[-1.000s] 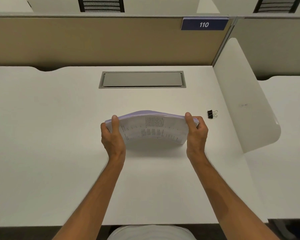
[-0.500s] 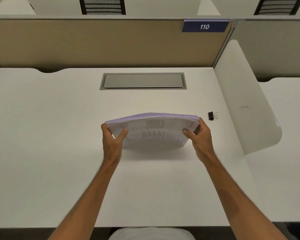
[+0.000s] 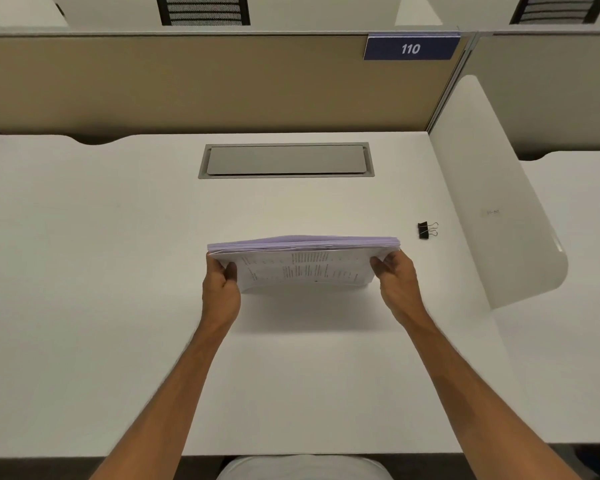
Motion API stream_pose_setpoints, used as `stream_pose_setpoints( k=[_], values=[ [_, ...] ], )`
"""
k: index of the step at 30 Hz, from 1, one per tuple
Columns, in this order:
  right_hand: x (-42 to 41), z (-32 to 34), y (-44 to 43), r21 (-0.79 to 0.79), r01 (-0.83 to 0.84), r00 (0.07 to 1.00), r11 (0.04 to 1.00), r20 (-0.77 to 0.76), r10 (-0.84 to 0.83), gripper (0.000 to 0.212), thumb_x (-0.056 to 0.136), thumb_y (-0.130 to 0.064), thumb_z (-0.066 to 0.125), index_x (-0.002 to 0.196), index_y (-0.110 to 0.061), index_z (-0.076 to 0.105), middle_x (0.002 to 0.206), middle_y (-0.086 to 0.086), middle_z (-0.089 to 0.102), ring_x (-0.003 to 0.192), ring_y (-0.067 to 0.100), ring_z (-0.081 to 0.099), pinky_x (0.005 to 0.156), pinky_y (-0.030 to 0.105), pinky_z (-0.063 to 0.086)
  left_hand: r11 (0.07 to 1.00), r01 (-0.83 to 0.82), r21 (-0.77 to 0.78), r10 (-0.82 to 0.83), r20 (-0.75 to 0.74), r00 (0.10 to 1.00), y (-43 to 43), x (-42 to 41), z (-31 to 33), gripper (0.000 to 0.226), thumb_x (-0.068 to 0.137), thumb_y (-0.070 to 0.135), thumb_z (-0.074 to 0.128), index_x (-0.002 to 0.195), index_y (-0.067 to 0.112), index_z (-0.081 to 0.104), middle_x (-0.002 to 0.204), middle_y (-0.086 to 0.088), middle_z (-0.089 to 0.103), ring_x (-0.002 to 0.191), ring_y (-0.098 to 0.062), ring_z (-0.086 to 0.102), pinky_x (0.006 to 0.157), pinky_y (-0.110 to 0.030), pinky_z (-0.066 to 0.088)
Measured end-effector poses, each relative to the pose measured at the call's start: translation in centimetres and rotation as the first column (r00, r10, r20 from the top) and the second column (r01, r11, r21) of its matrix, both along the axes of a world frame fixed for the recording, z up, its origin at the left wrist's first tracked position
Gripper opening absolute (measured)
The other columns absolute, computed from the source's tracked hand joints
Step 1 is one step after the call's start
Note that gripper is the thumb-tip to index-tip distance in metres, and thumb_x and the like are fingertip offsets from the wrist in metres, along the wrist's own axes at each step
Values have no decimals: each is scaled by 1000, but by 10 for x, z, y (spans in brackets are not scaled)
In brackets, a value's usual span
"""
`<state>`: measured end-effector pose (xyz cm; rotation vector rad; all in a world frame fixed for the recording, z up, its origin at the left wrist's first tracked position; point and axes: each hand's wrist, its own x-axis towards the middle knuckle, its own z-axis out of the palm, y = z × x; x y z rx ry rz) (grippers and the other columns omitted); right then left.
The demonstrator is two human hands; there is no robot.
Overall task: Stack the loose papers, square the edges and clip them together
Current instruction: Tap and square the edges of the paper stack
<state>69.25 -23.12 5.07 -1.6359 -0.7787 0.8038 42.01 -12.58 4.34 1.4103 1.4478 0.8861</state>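
A stack of printed white papers stands on its lower long edge on the white desk, tilted towards me so the printed face shows. My left hand grips its left end and my right hand grips its right end. The top edges look fairly even with a slight bow. A small black binder clip lies on the desk to the right of the stack, apart from my right hand.
A grey cable hatch is set into the desk behind the papers. A white curved divider panel rises along the right side, just beyond the clip. A tan partition with a "110" sign closes the back.
Both hands slid from pinching the top corners down to the side ends of the stack. The bowed top edge has flattened out.
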Motion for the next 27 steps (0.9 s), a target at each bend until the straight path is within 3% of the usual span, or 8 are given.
stream_pose_setpoints(
  k=[4, 8, 12, 18, 24, 27],
  values=[
    [-1, -2, 2, 0, 27, 999, 1000, 47, -27, 33, 99, 8, 45, 126, -3, 60, 116, 8, 67, 111, 24, 62, 74, 2, 46, 998, -53, 31, 55, -49, 997, 0, 2, 2, 58, 85, -19, 31, 120, 22, 51, 97, 19, 57, 89, 3, 55, 70, 3, 40],
    [-1, -1, 0, -7, 39, 996, 999, 83, -39, 33, 99, 10, 45, 125, -2, 61, 115, 7, 66, 106, 20, 60, 74, -1, 45, 994, -77, 77, 83, -81, 993, -1, 0, -2, 56, 86, -19, 33, 121, 19, 55, 94, 18, 61, 84, 3, 57, 73, 1, 40],
    [0, -7, -1, -53, 30, 992, 998, 127, -23, 31, 98, 9, 47, 124, 0, 62, 114, 8, 68, 105, 20, 61, 74, -1, 45, 990, -79, 113, 99, -187, 977, 0, -5, -11, 29, 94, -12, 40, 107, 4, 61, 88, -7, 63, 80, -23, 51, 67, -12, 36],
    [3, -4, 1, -54, 40, 986, 998, 165, -30, 31, 98, 9, 49, 123, 0, 64, 112, 4, 68, 104, 19, 62, 72, -2, 44, 982, -84, 168, 113, -168, 979, 2, -9, -13, 29, 96, -10, 46, 108, 5, 68, 85, -6, 65, 76, -18, 50, 70, -16, 38],
    [5, -9, 0, -82, 30, 984, 996, 176, -15, 29, 97, 8, 50, 120, 0, 65, 108, 4, 68, 100, 20, 62, 69, -3, 43, 985, -65, 158, 104, -251, 962, 1, -10, -19, 26, 95, -13, 45, 105, 0, 66, 77, -5, 60, 63, -12, 45, 58, -3, 31],
    [7, -9, 1, -94, 17, 983, 995, 184, 1, 30, 97, 8, 51, 121, -2, 65, 109, 4, 68, 102, 21, 63, 70, -2, 44, 992, -31, 122, 61, -252, 966, 2, -11, -24, 27, 97, -9, 45, 107, 5, 66, 80, -5, 61, 68, -16, 47, 65, -14, 34]
  ],
)
